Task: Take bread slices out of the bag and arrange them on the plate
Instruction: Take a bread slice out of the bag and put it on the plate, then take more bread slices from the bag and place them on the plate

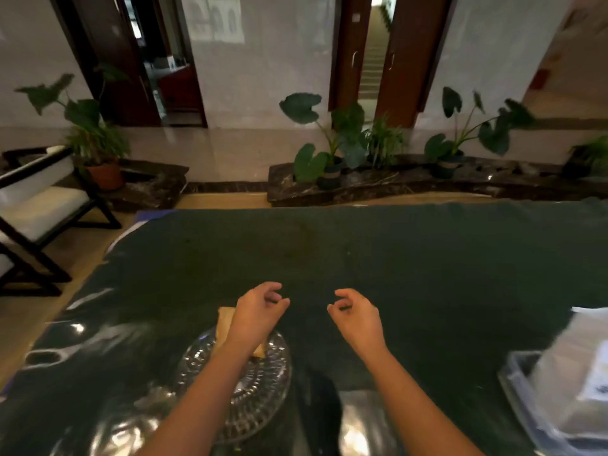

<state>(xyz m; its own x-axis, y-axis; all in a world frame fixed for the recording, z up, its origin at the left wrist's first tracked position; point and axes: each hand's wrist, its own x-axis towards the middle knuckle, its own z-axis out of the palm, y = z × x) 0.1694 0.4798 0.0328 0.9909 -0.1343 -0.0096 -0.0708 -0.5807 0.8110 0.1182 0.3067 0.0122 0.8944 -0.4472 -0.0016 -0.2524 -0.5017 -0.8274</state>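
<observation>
Right now, from the head camera, I see both of my bare forearms reaching out over a dark green tabletop. My left hand hangs with its fingers loosely curled and nothing between them; the thumb and fingertips are near each other but hold no object. My right hand mirrors it just to the right, also loosely curled and empty, the two hands apart with bare tabletop between them.

Beneath my left wrist and forearm sits a patterned clear glass plate. Bread slices lie on it, mostly hidden by the hand: one tan corner sticks out past the left side of my left hand, another bit of crust shows just right of the wrist. How many slices there are I cannot tell.

Well off to the right of my right hand, at the frame edge, a clear plastic bread bag rests in a translucent tray. Beyond the tabletop's far edge stand potted plants along a dark stone ledge.
</observation>
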